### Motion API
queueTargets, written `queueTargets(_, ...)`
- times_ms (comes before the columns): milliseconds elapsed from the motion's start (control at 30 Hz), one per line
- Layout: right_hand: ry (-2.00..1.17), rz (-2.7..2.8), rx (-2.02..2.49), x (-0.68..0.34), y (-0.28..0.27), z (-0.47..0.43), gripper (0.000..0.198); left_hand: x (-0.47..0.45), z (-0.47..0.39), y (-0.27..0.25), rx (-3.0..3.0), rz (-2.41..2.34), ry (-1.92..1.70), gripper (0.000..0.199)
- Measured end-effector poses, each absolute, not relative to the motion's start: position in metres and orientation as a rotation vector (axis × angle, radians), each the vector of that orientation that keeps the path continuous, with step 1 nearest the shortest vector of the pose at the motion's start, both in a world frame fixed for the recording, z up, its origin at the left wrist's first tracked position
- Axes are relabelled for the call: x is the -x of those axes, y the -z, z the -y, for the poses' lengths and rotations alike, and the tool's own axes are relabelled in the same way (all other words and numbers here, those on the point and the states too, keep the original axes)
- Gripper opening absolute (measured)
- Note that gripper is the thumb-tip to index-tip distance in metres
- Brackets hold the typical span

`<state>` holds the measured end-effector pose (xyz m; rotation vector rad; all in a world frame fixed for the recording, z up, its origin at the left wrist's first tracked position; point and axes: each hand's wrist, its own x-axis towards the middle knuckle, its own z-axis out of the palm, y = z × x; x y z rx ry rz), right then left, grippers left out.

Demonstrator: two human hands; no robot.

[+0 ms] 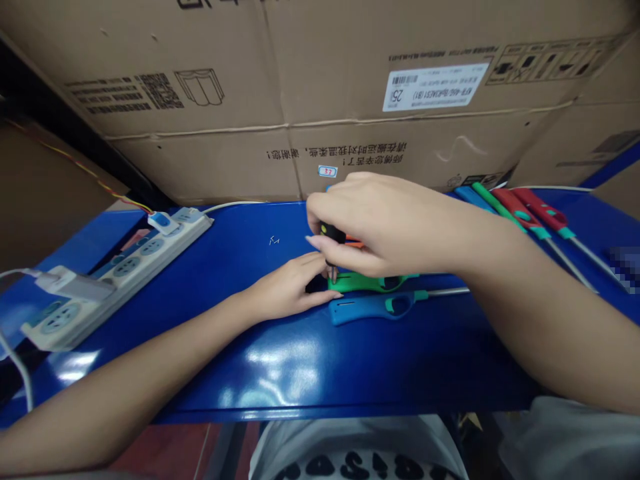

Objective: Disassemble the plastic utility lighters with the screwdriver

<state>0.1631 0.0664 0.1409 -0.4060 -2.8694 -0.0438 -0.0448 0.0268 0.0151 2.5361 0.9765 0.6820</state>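
My right hand (385, 217) is closed around a screwdriver (332, 232) with a black handle, held upright. Its shaft points down at the butt end of a green stick lighter (370, 283) lying flat on the blue table. My left hand (285, 287) pinches that same end between thumb and fingers. Just nearer to me lies a blue stick lighter (363, 310), its metal tube pointing right. Something orange (355, 244) shows behind the green lighter, mostly covered by my right hand. Whether the screwdriver tip sits in a screw is too small to tell.
Several small screws (274, 241) lie left of my hands. A white power strip (125, 270) with plugs and cables runs along the left. More stick lighters (530, 212), blue, green and red, lie at the right. A large cardboard box (215, 160) stands behind the blue table (280, 373).
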Motion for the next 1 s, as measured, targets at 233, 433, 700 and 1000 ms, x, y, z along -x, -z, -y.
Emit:
queueTargets(233,0.062,2.853,0.434,-0.163,-0.139,-0.07,0.03,0.045,-0.028,-0.014,-2.531,-0.965,-0.682,0.024)
queueTargets(433,0.008,2.84,0.447,-0.164,-0.139,-0.073,0.029,0.045,-0.029,-0.014,-2.531,-0.93,-0.724,0.022)
queueTargets(700,-0.281,2.767,0.269,-0.164,-0.136,-0.074,0.015,0.044,-0.028,-0.015,-2.469,-1.003,-0.745,0.025)
queueTargets(1000,-0.475,2.289,0.598,-0.203,-0.136,-0.082,0.019,0.039,-0.025,-0.025,-2.268,-1.068,-0.719,0.008)
